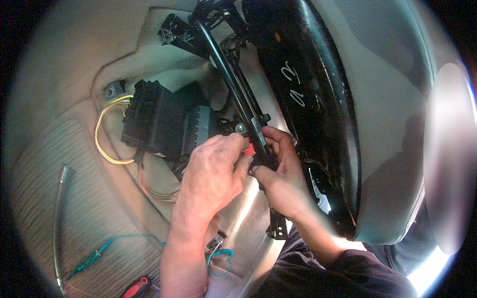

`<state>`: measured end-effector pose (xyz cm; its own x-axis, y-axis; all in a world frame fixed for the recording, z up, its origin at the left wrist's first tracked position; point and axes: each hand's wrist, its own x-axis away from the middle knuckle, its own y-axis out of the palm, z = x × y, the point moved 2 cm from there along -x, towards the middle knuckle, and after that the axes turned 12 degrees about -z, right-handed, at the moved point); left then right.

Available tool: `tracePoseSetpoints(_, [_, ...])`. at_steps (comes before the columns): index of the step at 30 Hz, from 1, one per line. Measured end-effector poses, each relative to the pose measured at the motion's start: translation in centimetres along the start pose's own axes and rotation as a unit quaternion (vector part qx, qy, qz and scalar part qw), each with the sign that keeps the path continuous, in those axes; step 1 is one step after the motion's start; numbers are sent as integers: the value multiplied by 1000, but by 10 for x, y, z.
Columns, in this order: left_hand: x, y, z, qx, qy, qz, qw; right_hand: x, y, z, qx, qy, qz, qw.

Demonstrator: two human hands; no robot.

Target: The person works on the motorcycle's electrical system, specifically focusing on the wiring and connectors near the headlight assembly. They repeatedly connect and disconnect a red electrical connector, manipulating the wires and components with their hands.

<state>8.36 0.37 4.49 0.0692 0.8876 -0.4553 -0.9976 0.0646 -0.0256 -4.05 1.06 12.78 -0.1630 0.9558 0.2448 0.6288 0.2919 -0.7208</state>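
Note:
My left hand (211, 171) is closed in a pinch on a small red plastic piece (249, 148), which looks like a connector; its far side is hidden by my fingers. Close beside it, my right hand (285, 181) wraps thumb and fingers round the lower end of a black metal seat-frame bar (231, 79). What else lies under the right fingers is hidden. The bar runs up and away along a tipped car seat, whose black metal underside (303, 89) bears light handwritten marks. A round bolt head (241, 128) shows just beyond my left fingertips.
Left of my hands, a black electronic module (159, 119) trails yellow and white wires (97, 131). On the ribbed carpet lie a metal rod (59, 223), a teal-handled probe (89, 262) with a coiled lead (218, 253), and a red-and-black handle (136, 288). Beige seat upholstery (387, 149) rises at right.

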Motion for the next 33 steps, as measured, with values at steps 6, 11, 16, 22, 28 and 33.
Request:
tracePoseSetpoints(6, [-2, -2, 11, -82, -13, -10, 997, -4, -1, 4, -54, 5, 24, 998])
tracePoseSetpoints(11, [-2, 4, 8, -82, -39, 0, 996, -7, -2, 3, -76, 20, 31, 996])
tracePoseSetpoints(16, [2, 2, -20, 183, -160, -36, 969, -7, -1, 0, -64, 24, 39, 997])
tracePoseSetpoints(22, [3, -2, -21, 104, -193, -65, 973, -5, -1, 0, -39, 6, 43, 998])
tracePoseSetpoints(28, [3, -3, -23, 156, -189, -76, 967, -2, 5, -7, 0, 11, 47, 999])
tracePoseSetpoints(33, [3, -4, -24, 251, -202, -108, 940, -3, 6, -5, 29, 5, 52, 998])
